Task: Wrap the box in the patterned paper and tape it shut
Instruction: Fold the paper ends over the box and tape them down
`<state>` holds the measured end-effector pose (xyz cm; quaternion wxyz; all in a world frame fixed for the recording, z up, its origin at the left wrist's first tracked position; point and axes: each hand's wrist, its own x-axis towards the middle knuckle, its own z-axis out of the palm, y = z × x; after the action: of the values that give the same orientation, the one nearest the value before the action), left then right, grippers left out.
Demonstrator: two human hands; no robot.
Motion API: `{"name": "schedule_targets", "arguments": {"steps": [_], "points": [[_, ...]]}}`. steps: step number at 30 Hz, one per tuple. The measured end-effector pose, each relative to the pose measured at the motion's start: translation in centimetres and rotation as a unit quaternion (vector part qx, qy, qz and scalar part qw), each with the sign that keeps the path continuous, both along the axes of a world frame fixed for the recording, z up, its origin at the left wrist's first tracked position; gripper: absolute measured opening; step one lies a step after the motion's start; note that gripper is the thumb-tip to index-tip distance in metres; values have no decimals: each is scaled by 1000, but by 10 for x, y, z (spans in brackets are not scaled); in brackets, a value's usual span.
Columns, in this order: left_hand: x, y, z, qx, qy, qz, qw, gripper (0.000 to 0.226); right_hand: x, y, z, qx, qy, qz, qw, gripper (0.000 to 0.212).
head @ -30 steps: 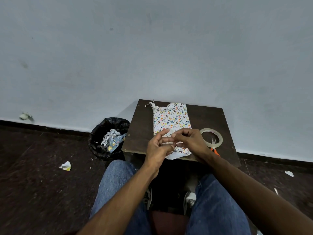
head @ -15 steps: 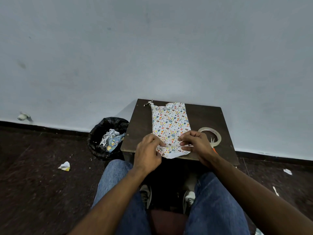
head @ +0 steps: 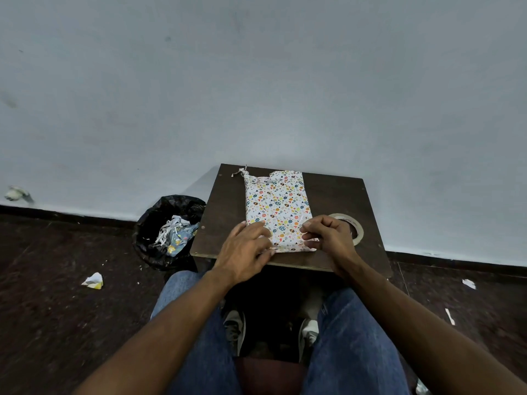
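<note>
We are sitting at a small dark table (head: 336,195) with the box lying flat on it, already covered in the patterned paper (head: 276,206), its long side running away from us toward the wall. The far end of the paper is sitting ragged and twisted at one corner. Our left hand (head: 245,249) is lying over the near left corner of the parcel, fingers fairly straight and pressing down on the paper. Our right hand (head: 328,238) is working at the near right corner, fingers curled and pinching the paper's folded edge. A roll of tape (head: 355,223) is lying on the table just beyond the right hand, partly hidden by it. A black bin (head: 159,220) holding paper scraps is standing on the floor left of the table, and a crumpled scrap (head: 93,280) is lying nearer us.
</note>
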<state>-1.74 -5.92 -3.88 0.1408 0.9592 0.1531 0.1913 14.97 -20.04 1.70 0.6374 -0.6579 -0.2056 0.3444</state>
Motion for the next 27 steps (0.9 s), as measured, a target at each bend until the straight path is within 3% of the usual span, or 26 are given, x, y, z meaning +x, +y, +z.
{"name": "schedule_targets", "arguments": {"steps": [7, 11, 16, 23, 27], "points": [[11, 9, 0, -168, -50, 61, 983, 24, 1, 3, -7, 57, -89, -67, 992, 22], [18, 0, -4, -165, -87, 133, 973, 24, -6, 3, -23, 71, -91, -94, 989, 20], [26, -12, -6, -158, -76, 213, 961, 19, -21, -1, -44, 53, -128, -49, 989, 15], [29, -22, 0, -127, -42, 239, 962, 21, -24, 6, -60, 21, -236, -24, 971, 17], [27, -25, 2, -135, -69, 256, 955, 11, -26, 7, -60, -3, -200, -37, 979, 19]]}}
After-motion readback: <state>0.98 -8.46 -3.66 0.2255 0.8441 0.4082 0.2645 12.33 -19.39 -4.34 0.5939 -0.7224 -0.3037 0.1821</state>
